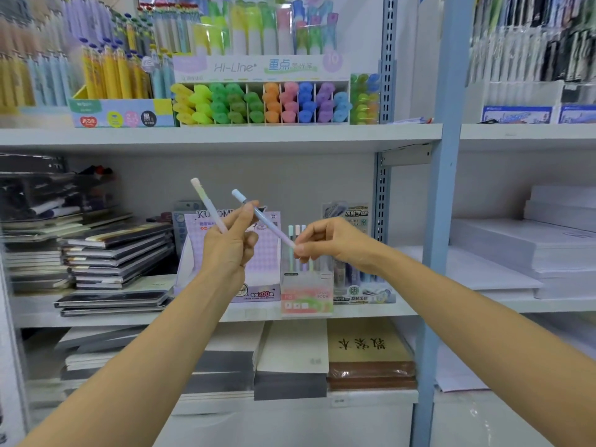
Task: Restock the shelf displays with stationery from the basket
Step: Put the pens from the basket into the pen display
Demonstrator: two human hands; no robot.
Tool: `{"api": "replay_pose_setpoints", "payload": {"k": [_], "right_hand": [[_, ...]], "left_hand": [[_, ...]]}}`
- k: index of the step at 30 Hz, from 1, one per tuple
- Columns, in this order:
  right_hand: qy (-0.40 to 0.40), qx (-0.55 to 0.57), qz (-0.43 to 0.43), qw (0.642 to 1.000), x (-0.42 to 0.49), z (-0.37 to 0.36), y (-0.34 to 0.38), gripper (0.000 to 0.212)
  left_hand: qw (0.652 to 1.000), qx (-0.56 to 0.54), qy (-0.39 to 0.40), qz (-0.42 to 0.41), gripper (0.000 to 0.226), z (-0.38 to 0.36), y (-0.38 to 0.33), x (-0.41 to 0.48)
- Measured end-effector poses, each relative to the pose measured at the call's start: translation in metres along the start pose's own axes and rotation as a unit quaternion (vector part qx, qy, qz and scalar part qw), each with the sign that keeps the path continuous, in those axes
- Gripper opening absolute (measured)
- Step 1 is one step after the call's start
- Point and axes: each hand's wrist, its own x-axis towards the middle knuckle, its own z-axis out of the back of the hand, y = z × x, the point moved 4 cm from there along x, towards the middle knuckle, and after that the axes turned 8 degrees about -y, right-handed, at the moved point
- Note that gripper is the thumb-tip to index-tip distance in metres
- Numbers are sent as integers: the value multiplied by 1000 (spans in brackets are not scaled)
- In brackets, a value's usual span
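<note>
My left hand grips a pastel pen that points up and to the left. My right hand pinches the lower end of a second pastel pen, whose blue end slants up-left past my left thumb. Both hands hover in front of the middle shelf. Behind them stands a purple open display box. To its right a small clear pen holder has several pastel pens upright in it. The basket is out of view.
The upper shelf carries a Hi-Line highlighter display and boxes of yellow and blue pens. Stacked notebooks lie at left, white paper reams at right, and a blue shelf post stands between the bays.
</note>
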Motion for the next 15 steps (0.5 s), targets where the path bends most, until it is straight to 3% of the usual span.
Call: {"api": "replay_pose_setpoints", "payload": {"k": [2, 5, 8, 12, 15], "right_hand": [[-16, -31, 12, 999, 1, -3, 6, 24], [-118, 9, 48, 992, 7, 0, 22, 26], [-123, 22, 74, 989, 15, -6, 38, 29], [-130, 48, 86, 987, 22, -9, 46, 15], [-228, 58, 107, 966, 25, 5, 44, 10]], "left_hand": [[998, 53, 3, -27, 17, 0, 0, -1], [990, 124, 36, -60, 15, -5, 2, -3], [980, 164, 88, -75, 11, -15, 5, -7], [975, 185, 102, -67, 14, -21, 6, -4], [980, 184, 72, -27, 25, -19, 7, 2]]}}
